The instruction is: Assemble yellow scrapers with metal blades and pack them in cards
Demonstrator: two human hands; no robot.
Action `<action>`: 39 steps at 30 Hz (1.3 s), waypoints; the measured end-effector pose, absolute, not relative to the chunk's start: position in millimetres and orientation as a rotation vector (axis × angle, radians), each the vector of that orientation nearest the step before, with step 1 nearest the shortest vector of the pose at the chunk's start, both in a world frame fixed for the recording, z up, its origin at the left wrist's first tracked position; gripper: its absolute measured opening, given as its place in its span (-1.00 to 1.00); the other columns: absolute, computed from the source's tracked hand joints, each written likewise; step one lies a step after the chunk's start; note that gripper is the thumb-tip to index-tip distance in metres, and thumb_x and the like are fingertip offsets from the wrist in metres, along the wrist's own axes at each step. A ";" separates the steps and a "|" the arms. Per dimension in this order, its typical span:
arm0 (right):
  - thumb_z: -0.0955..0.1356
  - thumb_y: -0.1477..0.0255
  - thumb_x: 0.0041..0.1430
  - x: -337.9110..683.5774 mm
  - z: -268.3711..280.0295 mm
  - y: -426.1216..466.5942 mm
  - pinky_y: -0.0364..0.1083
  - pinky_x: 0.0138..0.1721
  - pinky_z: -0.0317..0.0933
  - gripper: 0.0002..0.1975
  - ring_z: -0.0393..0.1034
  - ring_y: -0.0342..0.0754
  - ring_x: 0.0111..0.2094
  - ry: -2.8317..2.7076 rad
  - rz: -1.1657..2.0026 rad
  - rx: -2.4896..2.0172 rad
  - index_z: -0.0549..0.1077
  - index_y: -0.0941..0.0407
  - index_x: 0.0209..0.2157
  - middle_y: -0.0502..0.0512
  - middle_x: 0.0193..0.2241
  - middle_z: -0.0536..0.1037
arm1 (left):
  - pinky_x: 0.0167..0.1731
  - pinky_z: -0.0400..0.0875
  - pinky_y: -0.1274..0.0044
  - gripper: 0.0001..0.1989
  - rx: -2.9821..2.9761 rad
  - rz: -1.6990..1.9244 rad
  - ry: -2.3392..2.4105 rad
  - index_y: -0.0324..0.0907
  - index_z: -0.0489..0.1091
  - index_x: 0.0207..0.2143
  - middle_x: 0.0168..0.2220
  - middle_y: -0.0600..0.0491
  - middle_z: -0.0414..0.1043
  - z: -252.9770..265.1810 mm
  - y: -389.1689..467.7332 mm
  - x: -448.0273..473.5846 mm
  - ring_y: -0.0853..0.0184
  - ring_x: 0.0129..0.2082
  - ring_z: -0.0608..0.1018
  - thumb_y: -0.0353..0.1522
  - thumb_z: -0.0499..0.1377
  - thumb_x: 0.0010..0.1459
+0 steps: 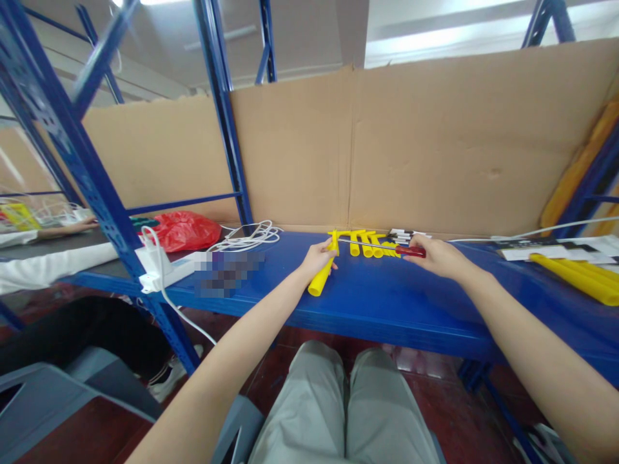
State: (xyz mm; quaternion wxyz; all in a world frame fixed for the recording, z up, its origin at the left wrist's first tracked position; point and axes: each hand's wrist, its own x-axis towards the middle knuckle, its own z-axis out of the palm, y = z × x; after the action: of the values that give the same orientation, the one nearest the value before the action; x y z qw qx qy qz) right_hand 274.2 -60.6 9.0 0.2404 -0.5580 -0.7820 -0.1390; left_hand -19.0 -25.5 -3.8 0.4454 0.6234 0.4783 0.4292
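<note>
Head view: 1 yellow tube (pixel 319 280) between the left fingers (pixel 325 248)

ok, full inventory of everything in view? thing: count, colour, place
Held tube: one, yellow, centre, over bench
Screwdriver: one, red handle, right of held tube
Loose tubes: several, yellow, behind screwdriver
Other tubes: at least two, yellow, far right
Bench: one, blue, front
Cardboard: at least two sheets, brown, behind bench
Rack posts: several, blue, both sides
Plastic bag: one, red, left
Cable coil: one, white, right of bag
Chair: at least one, grey, lower left
Co-worker's sleeve: at least one, white, far left
Left hand: one, bare, gripping held tube
Right hand: one, bare, gripping screwdriver
</note>
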 end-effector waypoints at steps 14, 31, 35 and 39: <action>0.31 0.25 0.09 272.7 6.4 -59.7 -0.11 -0.50 0.19 -0.82 0.46 0.01 -0.45 -2.175 -0.423 -1.490 0.41 0.05 -0.30 0.11 -0.40 0.59 | -0.69 0.25 0.64 -0.31 1.517 1.076 1.164 -0.26 0.04 0.33 -0.49 0.08 0.47 -5.8 -24.1 -19.5 0.49 -0.72 0.40 -0.53 0.12 0.16; 0.25 0.27 0.13 269.3 4.9 -61.1 -0.13 -0.52 0.12 -0.84 0.42 -0.03 -0.50 -2.203 -0.381 -1.525 0.36 0.05 -0.38 0.09 -0.47 0.56 | -0.70 0.24 0.66 -0.31 1.524 1.071 1.167 -0.27 0.07 0.32 -0.46 0.06 0.50 -6.9 -22.0 -18.1 0.49 -0.71 0.41 -0.51 0.15 0.13; 0.30 0.24 0.08 271.9 3.7 -58.8 -0.14 -0.56 0.08 -0.84 0.38 -0.04 -0.55 -2.184 -0.421 -1.491 0.33 0.04 -0.39 0.04 -0.54 0.52 | -0.69 0.24 0.65 -0.30 1.527 1.071 1.164 -0.27 0.07 0.31 -0.47 0.07 0.49 -7.6 -21.4 -17.7 0.49 -0.71 0.41 -0.50 0.16 0.12; 0.28 0.26 0.10 271.6 4.4 -59.1 -0.14 -0.56 0.05 -0.85 0.36 -0.05 -0.57 -2.195 -0.468 -1.442 0.32 0.03 -0.44 0.02 -0.59 0.49 | -0.68 0.24 0.65 -0.32 1.542 1.051 1.172 -0.28 0.04 0.33 -0.58 0.13 0.43 -7.1 -22.7 -17.4 0.48 -0.74 0.38 -0.51 0.12 0.16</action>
State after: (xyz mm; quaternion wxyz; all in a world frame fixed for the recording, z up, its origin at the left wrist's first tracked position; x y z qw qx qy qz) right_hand 271.6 -59.1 4.4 0.2346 -0.5256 -0.7998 -0.1705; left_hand -17.4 -22.7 -7.1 0.4521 0.6240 0.4744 0.4256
